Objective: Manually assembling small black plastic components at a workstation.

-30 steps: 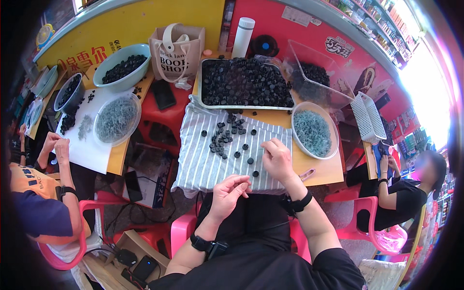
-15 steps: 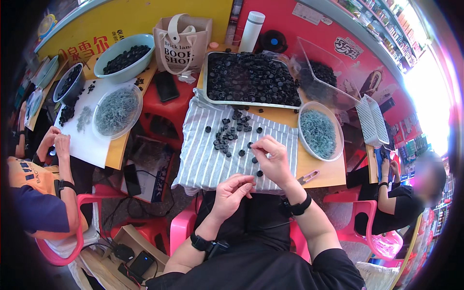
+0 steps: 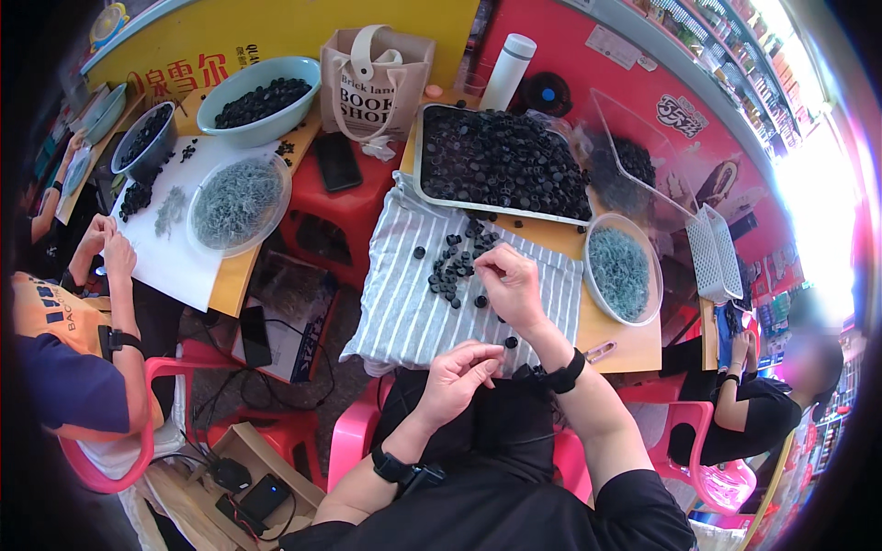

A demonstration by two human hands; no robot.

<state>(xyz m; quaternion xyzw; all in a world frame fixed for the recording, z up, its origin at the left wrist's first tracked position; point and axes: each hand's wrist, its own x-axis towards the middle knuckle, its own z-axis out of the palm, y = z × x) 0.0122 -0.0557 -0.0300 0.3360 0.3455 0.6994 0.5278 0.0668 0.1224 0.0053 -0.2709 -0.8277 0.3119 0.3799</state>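
At our far left, a co-worker (image 3: 83,376) in orange and navy held both hands close together over a white sheet (image 3: 188,280), where we could see a small grey tub (image 3: 165,151) and a pale green basin (image 3: 276,134), both filled with black pieces. Just right of these sat a clear round tub of grey wiry pieces (image 3: 237,207). Next came a red stool (image 3: 354,200) bearing a black phone (image 3: 338,163), then a beige tote bag (image 3: 377,55).

In front of us a grey-and-white striped cloth (image 3: 409,317) covered part of the table. The loose black caps (image 3: 450,274) lay on it in a cluster, below a metal tray (image 3: 418,156) heaped with more. Our left hand (image 3: 459,376) hung at the cloth's near edge, thumb and fingertips drawn together; we could not tell whether anything was between them. Our right hand (image 3: 511,283) was over the cloth, its fingertips bunched beside the cluster, and we could not make out whether they pinched a cap. One single cap (image 3: 511,342) lay between our hands.

Further right we had thread snips (image 3: 602,351), a round white tub (image 3: 646,315) of teal wiry pieces, and a white perforated basket (image 3: 718,257).
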